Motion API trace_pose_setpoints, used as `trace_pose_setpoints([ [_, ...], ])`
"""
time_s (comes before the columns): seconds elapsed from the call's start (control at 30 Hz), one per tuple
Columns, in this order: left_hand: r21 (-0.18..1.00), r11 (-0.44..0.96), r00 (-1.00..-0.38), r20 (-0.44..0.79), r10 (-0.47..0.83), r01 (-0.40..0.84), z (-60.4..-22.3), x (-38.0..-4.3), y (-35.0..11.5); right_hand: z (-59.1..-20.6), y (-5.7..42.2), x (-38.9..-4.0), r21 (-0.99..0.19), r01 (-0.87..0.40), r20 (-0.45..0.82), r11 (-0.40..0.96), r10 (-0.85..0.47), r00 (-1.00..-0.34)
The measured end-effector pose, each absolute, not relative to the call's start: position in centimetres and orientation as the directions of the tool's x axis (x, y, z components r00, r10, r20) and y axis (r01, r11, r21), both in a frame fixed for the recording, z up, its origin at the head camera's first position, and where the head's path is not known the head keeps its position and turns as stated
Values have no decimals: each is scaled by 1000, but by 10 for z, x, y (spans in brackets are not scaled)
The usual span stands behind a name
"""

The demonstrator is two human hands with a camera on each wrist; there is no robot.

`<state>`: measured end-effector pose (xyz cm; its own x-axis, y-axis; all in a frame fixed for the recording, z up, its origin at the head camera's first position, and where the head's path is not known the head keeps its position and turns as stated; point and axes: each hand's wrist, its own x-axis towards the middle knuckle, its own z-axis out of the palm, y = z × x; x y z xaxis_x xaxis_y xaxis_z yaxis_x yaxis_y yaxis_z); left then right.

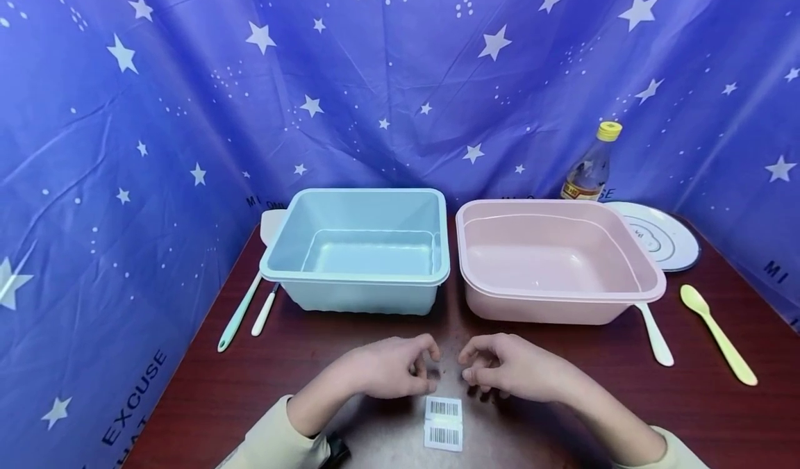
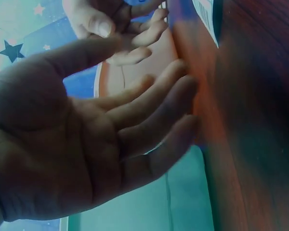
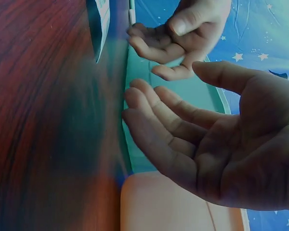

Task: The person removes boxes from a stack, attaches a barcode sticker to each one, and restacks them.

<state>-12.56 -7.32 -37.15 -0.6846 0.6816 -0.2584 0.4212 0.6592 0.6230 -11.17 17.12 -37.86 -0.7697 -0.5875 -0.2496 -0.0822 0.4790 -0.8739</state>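
My left hand (image 1: 396, 367) hovers low over the table's near middle, its fingers loosely bent and nothing between them. Facing it, my right hand (image 1: 515, 368) is held the same way, its palm bare in the right wrist view. A small gap separates the two sets of fingertips. Just below them on the table lies a white label (image 1: 444, 424) with two barcodes. Behind the left hand stands a blue basin (image 1: 356, 295), and behind the right hand a pink basin (image 1: 544, 309); no contents show in either.
Left of the blue basin lie a teal-handled spatula (image 1: 240, 313) and a white-handled utensil (image 1: 265, 313). Around the pink basin are a yellow-capped bottle (image 1: 587, 170), a white plate (image 1: 678, 243), a white handle (image 1: 656, 337) and a yellow spoon (image 1: 719, 333). A starry blue curtain (image 1: 387, 149) encloses the table.
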Motion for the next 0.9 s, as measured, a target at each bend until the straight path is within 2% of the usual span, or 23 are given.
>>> trace_pose_setpoints([
  [0.1,584,690,-655,-326,681,427,-374,-124,-73,-380,171,-109,-865,-72,-278,496,-593,-755],
  [0.33,577,708,-640,-374,672,407,-382,-123,-71,-386,168,-105,-848,-62,-321,526,-603,-730],
  [0.63,677,664,-576,-418,702,317,-386,-124,-71,-391,162,-99,-875,40,-368,482,-609,-703],
  [0.77,722,646,-576,-425,698,250,-389,-124,-69,-393,161,-100,-887,71,-369,456,-609,-702],
  [0.9,767,617,-604,-412,682,174,-392,-126,-68,-394,161,-102,-892,91,-369,442,-598,-711],
])
